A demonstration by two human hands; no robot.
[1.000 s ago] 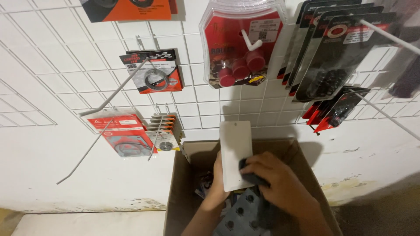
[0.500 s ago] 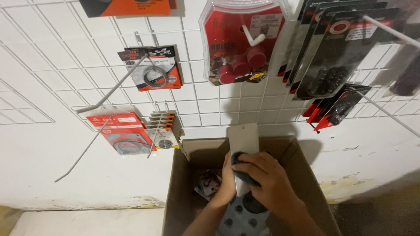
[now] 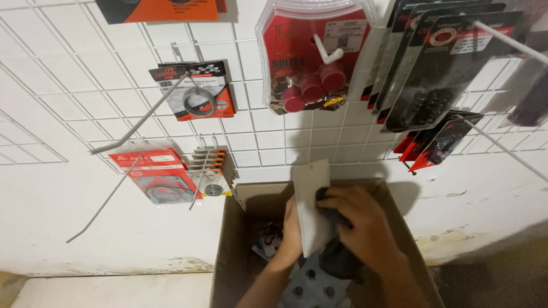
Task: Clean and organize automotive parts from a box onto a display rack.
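On the left of the white wire grid (image 3: 68,108) hang a red gasket pack (image 3: 157,177) and a ring pack (image 3: 197,91), with bare hooks (image 3: 134,128) jutting out. Below the grid stands an open cardboard box (image 3: 228,251), and both hands are over it.

The step in hand looks like sorting carded packs lifted out of the box. The left hand (image 3: 292,228) sits mostly hidden behind a pale card (image 3: 311,205), its fingers apparently closed on the card's lower edge from behind. The right hand (image 3: 357,228) comes in from the lower right, wrist bent, fingers (image 3: 337,197) curled over a dark pack (image 3: 337,251) and pressing it against the card's right side. A grey blister sheet (image 3: 311,285) lies beneath them in the box.

The card stands nearly upright above the box, just under the grid. Parting the card from the dark pack would call for a firm pinch and a steady pull.

To the right hang a red roller pack (image 3: 311,57) and black packs (image 3: 439,68).
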